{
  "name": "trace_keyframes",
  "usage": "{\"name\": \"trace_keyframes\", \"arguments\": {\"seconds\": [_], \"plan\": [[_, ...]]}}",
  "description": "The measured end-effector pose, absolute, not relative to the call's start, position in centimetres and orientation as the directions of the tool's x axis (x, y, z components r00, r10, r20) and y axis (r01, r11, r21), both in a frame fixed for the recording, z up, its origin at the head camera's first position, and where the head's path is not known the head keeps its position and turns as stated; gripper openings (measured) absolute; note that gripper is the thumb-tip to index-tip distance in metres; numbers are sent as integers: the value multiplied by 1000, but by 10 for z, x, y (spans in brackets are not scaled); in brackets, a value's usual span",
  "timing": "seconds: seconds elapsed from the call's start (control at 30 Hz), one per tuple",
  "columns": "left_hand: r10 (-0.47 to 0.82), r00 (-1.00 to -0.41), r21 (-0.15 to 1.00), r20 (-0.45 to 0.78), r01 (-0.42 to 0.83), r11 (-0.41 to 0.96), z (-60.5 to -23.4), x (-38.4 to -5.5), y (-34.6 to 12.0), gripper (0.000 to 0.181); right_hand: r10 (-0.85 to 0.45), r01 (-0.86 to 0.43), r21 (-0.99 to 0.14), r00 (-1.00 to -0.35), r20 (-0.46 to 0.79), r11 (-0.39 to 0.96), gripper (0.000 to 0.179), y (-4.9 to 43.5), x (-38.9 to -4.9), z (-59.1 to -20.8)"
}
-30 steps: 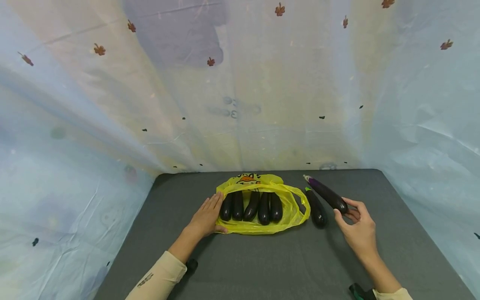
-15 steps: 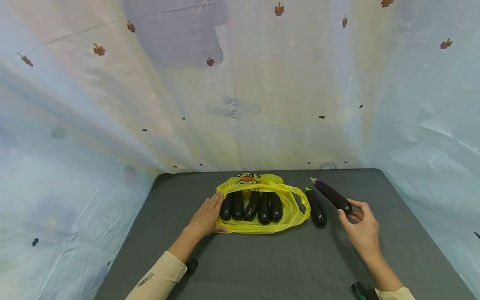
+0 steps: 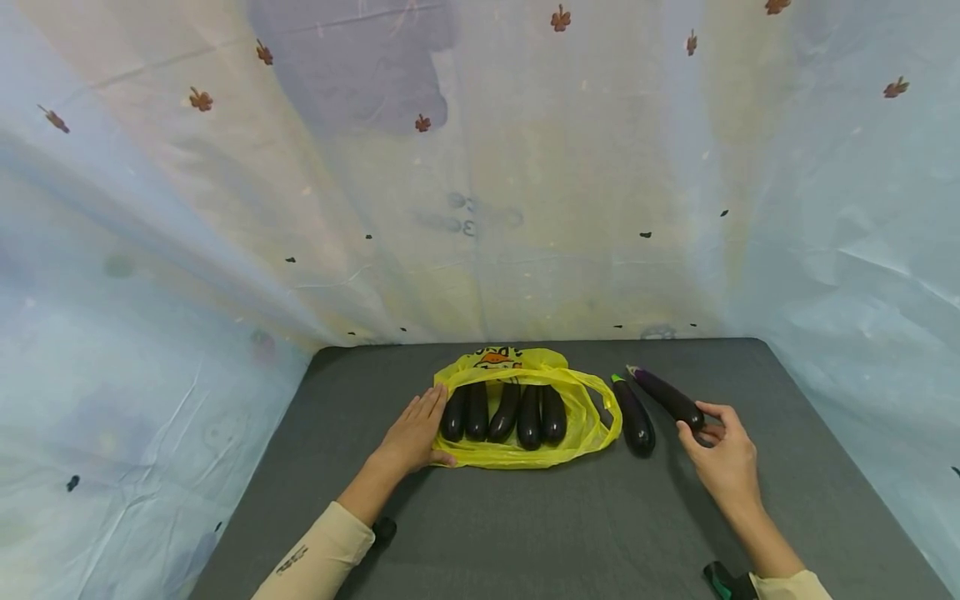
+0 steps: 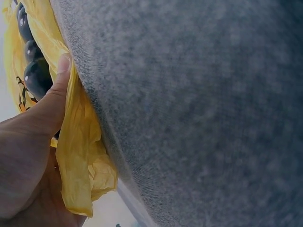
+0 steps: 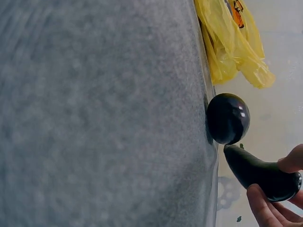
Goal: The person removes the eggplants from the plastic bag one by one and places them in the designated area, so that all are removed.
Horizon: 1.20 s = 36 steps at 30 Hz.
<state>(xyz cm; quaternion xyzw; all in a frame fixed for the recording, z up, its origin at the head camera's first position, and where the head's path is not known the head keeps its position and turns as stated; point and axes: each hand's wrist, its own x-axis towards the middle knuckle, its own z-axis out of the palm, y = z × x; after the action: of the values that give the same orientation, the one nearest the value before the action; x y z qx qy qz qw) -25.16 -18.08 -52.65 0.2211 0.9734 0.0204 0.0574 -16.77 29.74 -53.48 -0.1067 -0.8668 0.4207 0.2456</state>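
A yellow plastic bag lies on its side at the back of the table, its mouth toward me, with several dark eggplants side by side inside. My left hand rests against the bag's left side, fingers straight and thumb along the lower edge of the mouth. In the left wrist view the thumb touches the yellow film. My right hand pinches an eggplant by its rounded end, the pale stem end pointing away and low near the table. Another eggplant with a green tip lies just left of it.
The grey cloth-covered table ends at a pale hanging sheet behind and on both sides. One bag handle loops out toward the loose eggplant.
My right hand has moved slightly to the right with its eggplant, and the stem end has dropped lower and rightward. The left hand and the bag have stayed in place.
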Motion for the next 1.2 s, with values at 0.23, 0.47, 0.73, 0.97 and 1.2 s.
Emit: {"name": "trace_keyframes", "arguments": {"seconds": [0.23, 0.47, 0.73, 0.97, 1.2], "plan": [[434, -895, 72, -104, 428, 901, -525, -250, -180, 129, 381, -3, -760, -864, 329, 650, 48, 298, -170, -537], [432, -896, 67, -105, 427, 902, -529, -252, -181, 131, 363, 1, -751, -876, 318, 660, 48, 298, -171, -538], [431, -896, 66, -107, 426, 902, -529, -253, -181, 131, 362, 19, -743, -881, 304, 669, 48, 297, -172, -538], [434, -895, 74, -102, 429, 901, -530, -253, -182, 130, 340, 1, -753, -893, 296, 658, 45, 296, -169, -536], [437, -894, 74, -97, 431, 899, -530, -253, -182, 130, 306, -5, -737, -908, 287, 676, 46, 297, -166, -536]]}}
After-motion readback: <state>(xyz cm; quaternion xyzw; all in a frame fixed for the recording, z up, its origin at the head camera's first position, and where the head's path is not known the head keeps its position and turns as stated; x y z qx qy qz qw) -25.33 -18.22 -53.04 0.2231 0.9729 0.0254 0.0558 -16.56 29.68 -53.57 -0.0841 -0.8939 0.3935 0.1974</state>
